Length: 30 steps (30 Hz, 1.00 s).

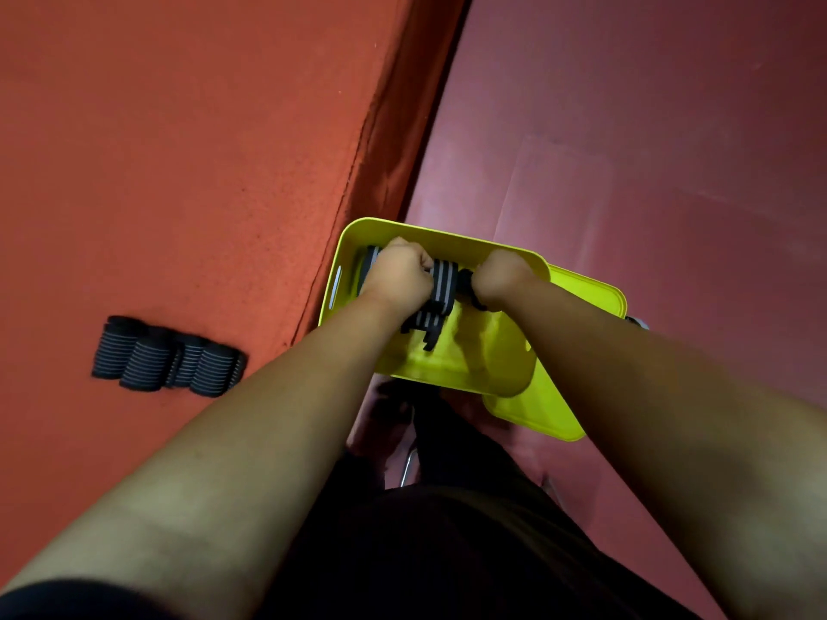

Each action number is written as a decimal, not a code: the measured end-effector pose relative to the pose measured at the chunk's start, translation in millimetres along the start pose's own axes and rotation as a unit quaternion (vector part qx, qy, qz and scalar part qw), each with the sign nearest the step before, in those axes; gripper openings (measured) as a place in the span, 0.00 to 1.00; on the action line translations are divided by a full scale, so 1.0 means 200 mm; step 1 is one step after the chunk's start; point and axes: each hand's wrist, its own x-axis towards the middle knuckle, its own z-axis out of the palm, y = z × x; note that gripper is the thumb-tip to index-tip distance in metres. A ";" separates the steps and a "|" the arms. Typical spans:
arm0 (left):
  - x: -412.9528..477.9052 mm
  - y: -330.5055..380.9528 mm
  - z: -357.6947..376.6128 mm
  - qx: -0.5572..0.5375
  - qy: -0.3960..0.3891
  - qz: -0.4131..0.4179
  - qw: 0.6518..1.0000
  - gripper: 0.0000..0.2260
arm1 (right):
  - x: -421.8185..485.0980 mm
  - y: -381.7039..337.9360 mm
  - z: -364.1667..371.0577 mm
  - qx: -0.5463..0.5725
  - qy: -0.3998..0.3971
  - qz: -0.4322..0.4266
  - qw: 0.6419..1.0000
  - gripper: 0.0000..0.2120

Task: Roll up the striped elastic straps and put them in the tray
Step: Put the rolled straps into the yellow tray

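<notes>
Two hands are working over the yellow-green tray (488,360): the left hand (398,272) is clenching one end of a striped elastic strap (444,283) while the right hand (503,279) is gripping its darker far end. The strap is sitting between the fists above the tray's far side, with loose tails drooping toward the tray floor. A cluster of rolled straps (165,358) is lying on the orange counter (179,149), well apart from the tray. Judging by this, the winding is calling for even tension, with the stripes lining up edge to edge and the dangling tails being gathered in. Letting go too soon is risking the elastic springing open, so wedging the roll against the tray wall is looking wise.
</notes>
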 end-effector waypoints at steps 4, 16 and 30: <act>-0.09 -0.09 -0.15 -0.035 0.038 -0.020 0.998 0.08 | 0.00 -0.21 0.06 0.078 0.004 -0.042 0.996 0.03; -0.57 -0.77 -0.57 -0.100 0.162 -0.162 0.968 0.09 | -0.20 -1.06 0.50 0.066 -0.072 -0.185 0.978 0.11; -0.96 -1.41 -0.60 -0.166 0.256 -0.298 0.905 0.17 | -0.25 -1.42 1.14 -0.033 -0.137 -0.218 0.966 0.05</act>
